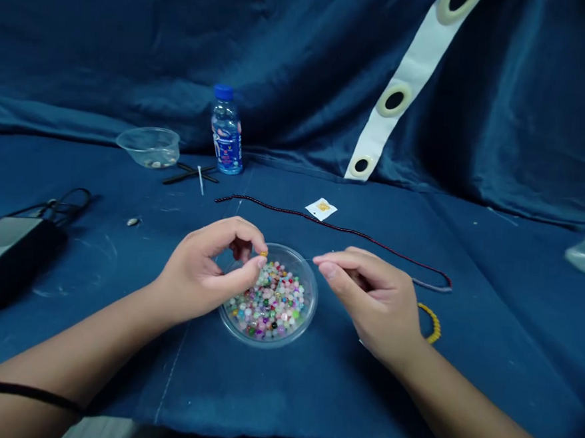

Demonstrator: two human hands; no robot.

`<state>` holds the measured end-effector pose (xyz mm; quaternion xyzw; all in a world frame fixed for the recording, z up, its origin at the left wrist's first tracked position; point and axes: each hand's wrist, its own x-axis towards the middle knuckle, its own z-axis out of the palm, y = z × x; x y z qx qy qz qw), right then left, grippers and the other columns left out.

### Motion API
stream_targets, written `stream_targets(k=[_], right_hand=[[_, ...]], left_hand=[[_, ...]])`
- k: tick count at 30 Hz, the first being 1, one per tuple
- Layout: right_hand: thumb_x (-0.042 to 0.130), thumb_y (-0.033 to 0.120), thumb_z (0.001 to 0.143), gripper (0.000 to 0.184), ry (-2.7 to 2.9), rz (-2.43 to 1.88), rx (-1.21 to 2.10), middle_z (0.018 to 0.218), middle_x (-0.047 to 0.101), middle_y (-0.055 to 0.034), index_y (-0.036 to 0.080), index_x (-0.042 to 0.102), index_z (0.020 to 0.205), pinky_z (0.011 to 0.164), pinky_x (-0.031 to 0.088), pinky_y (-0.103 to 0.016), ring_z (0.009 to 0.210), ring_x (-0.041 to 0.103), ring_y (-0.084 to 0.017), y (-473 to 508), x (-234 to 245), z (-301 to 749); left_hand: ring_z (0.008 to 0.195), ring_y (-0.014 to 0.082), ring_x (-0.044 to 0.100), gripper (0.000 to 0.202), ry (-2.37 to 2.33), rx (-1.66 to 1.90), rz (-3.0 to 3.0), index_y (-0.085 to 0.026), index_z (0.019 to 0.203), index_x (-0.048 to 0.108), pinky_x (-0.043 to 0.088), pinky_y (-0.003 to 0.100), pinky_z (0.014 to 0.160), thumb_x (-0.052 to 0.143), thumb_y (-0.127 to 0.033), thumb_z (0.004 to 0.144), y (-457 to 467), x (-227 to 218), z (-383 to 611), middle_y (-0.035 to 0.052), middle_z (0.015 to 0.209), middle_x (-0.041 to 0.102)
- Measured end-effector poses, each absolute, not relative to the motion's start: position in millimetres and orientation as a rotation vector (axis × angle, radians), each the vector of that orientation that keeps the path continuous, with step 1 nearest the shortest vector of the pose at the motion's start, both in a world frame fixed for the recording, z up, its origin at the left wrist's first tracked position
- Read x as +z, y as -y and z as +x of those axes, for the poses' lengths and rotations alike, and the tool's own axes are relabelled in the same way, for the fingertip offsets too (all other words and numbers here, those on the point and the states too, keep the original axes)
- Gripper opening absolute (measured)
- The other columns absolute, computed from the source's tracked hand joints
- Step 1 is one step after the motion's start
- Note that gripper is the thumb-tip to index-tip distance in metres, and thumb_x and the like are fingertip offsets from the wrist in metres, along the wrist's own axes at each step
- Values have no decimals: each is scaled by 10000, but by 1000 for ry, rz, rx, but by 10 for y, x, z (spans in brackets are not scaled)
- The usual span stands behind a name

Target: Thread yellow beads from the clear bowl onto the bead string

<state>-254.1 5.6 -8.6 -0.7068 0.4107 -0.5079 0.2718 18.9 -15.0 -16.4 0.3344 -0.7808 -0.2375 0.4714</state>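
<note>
My left hand (pixel 209 271) pinches a small yellow bead (pixel 263 253) between finger and thumb, just above the rim of a clear round bowl (pixel 313 300) full of multicoloured beads (pixel 271 304). My right hand (pixel 369 301) rests at the bowl's right side, its fingertips pinched on a fine thread (pixel 308 259) that runs towards the yellow bead. A dark red bead strand (pixel 351 233) lies across the cloth beyond the bowl. Beside my right wrist, a short yellow bead strand (pixel 431 323) curves and partly disappears beneath the hand.
A water bottle (pixel 227 131), a clear plastic cup (pixel 148 147), black-handled scissors (pixel 190 175) and a small gold-filled packet (pixel 321 209) lie beyond on the blue cloth (pixel 496 313). A black case (pixel 6 262) with a cable sits at left. A white eyelet strip (pixel 396 99) hangs behind.
</note>
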Motion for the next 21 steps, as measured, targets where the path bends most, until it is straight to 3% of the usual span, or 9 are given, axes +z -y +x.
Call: stream_targets(k=[6, 16, 21], right_hand=[[819, 202, 999, 129, -1074, -1972, -1358, 645, 590, 45, 251, 933, 1034, 484, 347, -229, 548, 485, -77, -78, -141, -2517], [814, 130, 1017, 172, -928, -2168, -1370, 643, 563, 62, 253, 900, 1099, 494, 368, -248, 566, 495, -77, -126, -104, -2579], [810, 101, 1001, 208, -846, -2203, -1375, 672, 633, 44, 257, 888, 1114, 480, 382, -260, 568, 531, -92, -155, -83, -2576]], left_hand=[[866, 131, 722, 132, 1963, -584, 763, -191, 1019, 745, 603, 279, 782, 762, -79, 951, 118, -182, 143, 35, 995, 782], [886, 128, 744, 141, 1877, -745, 748, -197, 1026, 753, 610, 281, 795, 783, -81, 951, 66, -202, 89, 19, 999, 817], [896, 164, 752, 127, 1880, -737, 700, -192, 1038, 760, 630, 328, 810, 787, -94, 961, 79, -198, 103, 54, 1000, 820]])
